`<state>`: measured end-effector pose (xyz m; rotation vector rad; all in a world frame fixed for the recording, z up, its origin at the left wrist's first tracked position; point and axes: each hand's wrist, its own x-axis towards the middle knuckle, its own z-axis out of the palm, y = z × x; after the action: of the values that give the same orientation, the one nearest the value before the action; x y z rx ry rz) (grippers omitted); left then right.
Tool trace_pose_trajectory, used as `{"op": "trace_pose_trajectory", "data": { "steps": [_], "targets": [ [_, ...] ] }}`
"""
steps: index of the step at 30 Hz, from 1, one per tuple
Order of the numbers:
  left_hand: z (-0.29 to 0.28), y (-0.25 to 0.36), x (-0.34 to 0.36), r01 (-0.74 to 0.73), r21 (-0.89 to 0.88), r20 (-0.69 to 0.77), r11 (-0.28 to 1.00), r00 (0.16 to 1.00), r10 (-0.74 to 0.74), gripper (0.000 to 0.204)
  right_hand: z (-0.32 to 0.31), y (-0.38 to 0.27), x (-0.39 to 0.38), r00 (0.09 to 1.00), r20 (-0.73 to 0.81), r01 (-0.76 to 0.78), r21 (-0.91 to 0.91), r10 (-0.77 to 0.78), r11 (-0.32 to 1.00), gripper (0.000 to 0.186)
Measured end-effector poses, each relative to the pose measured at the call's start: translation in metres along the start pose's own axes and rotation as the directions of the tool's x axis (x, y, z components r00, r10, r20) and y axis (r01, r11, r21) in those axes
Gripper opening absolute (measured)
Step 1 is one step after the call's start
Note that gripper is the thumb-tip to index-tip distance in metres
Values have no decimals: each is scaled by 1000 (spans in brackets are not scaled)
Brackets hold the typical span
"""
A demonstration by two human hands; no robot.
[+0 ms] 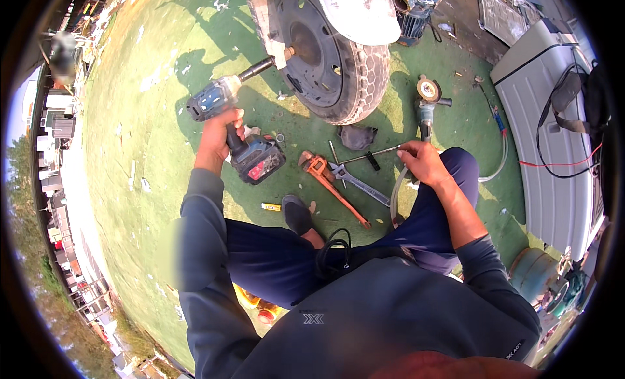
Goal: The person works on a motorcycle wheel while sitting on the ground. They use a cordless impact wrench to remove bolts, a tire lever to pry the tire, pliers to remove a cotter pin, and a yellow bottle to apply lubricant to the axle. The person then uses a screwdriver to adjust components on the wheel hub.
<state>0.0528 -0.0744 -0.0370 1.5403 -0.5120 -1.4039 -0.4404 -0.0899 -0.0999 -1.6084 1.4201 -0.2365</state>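
- Head view: left hand (218, 128) clenched around impact wrench (228, 112), socket at wheel (325, 50), 12 o'clock.
- Right hand (422, 163) pinching thin metal rod (371, 155), 3 o'clock of the orange pipe wrench (332, 187).

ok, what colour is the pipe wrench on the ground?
Orange pipe wrench, lying on the green mat; head view shows it best.
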Motion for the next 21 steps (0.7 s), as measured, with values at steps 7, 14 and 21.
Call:
{"op": "trace_pose_trajectory", "data": {
  "steps": [7,14,21],
  "targets": [
    [0,0,2,17,-6,-18,1000,1000,-17,16,2,2,-2,999,-6,38,35,-38,999,24],
    [1,2,8,-22,3,-36,1000,999,22,15,5,16,5,997,-31,76,80,-74,994,25],
    [-2,-7,12,34,3,-64,999,997,-34,18,14,17,0,988,-46,149,107,-145,983,24]
  ]
}}
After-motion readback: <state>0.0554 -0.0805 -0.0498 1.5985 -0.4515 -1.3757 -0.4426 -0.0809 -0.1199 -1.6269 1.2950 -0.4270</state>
